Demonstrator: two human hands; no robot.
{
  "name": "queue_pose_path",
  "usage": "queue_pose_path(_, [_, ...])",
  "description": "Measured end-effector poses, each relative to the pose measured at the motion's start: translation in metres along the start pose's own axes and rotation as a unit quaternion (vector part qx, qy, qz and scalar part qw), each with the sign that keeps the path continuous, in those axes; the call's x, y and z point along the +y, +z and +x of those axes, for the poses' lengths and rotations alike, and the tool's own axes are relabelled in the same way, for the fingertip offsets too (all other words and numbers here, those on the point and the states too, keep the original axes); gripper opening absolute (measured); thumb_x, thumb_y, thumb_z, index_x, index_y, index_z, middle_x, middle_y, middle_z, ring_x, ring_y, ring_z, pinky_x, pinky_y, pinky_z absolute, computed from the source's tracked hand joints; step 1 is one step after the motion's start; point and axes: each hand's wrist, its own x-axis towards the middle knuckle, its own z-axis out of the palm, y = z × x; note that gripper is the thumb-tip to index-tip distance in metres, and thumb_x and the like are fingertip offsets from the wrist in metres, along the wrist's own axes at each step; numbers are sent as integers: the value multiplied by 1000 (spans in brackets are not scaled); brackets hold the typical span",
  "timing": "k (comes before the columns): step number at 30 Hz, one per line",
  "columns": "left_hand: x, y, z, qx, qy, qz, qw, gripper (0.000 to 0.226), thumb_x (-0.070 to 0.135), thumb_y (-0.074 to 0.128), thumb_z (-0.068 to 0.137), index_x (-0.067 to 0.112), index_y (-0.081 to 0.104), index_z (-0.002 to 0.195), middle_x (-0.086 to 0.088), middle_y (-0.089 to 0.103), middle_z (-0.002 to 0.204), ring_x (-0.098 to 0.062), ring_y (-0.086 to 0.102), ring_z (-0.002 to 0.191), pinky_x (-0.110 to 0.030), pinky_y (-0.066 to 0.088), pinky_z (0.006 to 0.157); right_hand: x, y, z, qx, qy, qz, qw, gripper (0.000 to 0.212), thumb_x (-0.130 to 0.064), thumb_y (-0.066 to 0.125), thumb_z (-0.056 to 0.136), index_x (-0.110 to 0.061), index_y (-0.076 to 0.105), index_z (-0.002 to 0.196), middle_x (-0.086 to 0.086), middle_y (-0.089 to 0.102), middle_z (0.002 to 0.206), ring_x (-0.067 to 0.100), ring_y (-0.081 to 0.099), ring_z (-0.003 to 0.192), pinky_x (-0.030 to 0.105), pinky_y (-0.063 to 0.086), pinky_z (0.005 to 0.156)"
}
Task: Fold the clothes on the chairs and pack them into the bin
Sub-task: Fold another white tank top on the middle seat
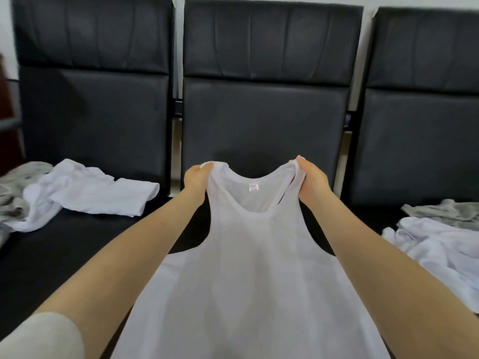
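Both hands (255, 177) grip sheer white tank top (248, 268) straps.

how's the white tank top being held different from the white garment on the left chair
The tank top is stretched out smooth, gripped at its straps by the left hand and right hand; the white garment on the left chair lies crumpled and untouched, beside grey clothing. Both are white and unfolded.

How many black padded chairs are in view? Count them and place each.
3. One black padded chair on the left, one in the middle behind the white tank top, one on the right, cut off by the frame. More may lie beyond view.
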Motion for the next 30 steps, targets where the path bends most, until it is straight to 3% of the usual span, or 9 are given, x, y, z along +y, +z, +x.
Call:
queue_pose_path(2, [16, -5, -25, -5, 22, -36, 999, 9, 22, 60, 83, 22, 59, 75, -1, 62, 81, -20, 60, 81, -29, 51, 71, -11, -3, -21, 2, 45, 26, 999, 33, -27, 52, 99, -5, 57, 123, 14, 62, 122, 29, 59, 114, 39, 43, 105])
queue_pose_path(6, [21, -23, -91, -35, 61, -65, 995, 7, 25, 62, 90, 26, 60, 84, 0, 65, 88, -18, 64, 82, -27, 53, 65, -24, -21, -76, -4, 102, 88, 991, 25, -37, 58, 95, -14, 61, 104, 1, 63, 99, 19, 61, 94, 33, 47, 96])
queue_pose_path(9, [0, -44, -131, -84, 97, -5, 992, 9, 25, 61, 90, 20, 57, 83, -1, 63, 89, -17, 61, 83, -33, 54, 75, -7, -41, -118, 28, 47, -34, 998, 13, -33, 64, 91, -19, 63, 90, -1, 63, 90, 16, 61, 84, 29, 49, 74])
queue_pose_path(12, [-39, -68, -167, -99, 109, 108, 983, 6, 22, 61, 90, 25, 58, 85, 4, 59, 91, -11, 57, 83, -23, 48, 70, 33, -67, -153, -19, -20, -186, 982, 8, -25, 66, 88, -23, 68, 82, -4, 65, 88, 16, 60, 88, 31, 49, 81])
queue_pose_path(14, [-63, -86, -182, -160, 122, 226, 953, 9, 20, 58, 90, 25, 62, 84, 7, 62, 89, -9, 58, 81, -14, 45, 63, 56, -84, -172, -89, -12, -350, 932, 10, -27, 66, 87, -21, 72, 80, -6, 68, 85, 13, 62, 84, 25, 48, 71])
queue_pose_path(17, [-83, -107, -193, -273, 129, 412, 859, 20, 31, 59, 91, 20, 69, 78, -1, 68, 78, -10, 60, 72, -16, 44, 67, 65, -94, -186, -196, 22, -523, 829, 28, -38, 64, 88, -14, 71, 76, -1, 67, 61, 11, 59, 54, 23, 44, 50])
queue_pose_path(23, [-88, -104, -192, -211, 183, 511, 813, 29, 41, 52, 94, 30, 60, 68, 5, 62, 66, -11, 58, 66, -26, 45, 73, 58, -98, -185, -141, -47, -514, 845, 26, -32, 62, 90, -18, 69, 70, -1, 65, 55, 9, 55, 43, 20, 47, 51])
queue_pose_path(26, [-86, -94, -189, -155, 224, 502, 821, 22, 38, 52, 90, 27, 60, 73, 7, 62, 74, -14, 59, 69, -24, 45, 61, 58, -100, -176, -55, -93, -516, 850, 19, -24, 62, 89, -14, 71, 75, 1, 69, 72, 13, 60, 63, 31, 52, 66])
queue_pose_path(30, [-84, -71, -180, -104, 224, 489, 836, 17, 36, 56, 90, 22, 65, 92, 2, 60, 93, -17, 58, 83, -28, 46, 72, 62, -91, -169, -13, -123, -539, 833, 18, -16, 56, 86, -14, 73, 83, 4, 70, 85, 22, 64, 81, 26, 47, 64])
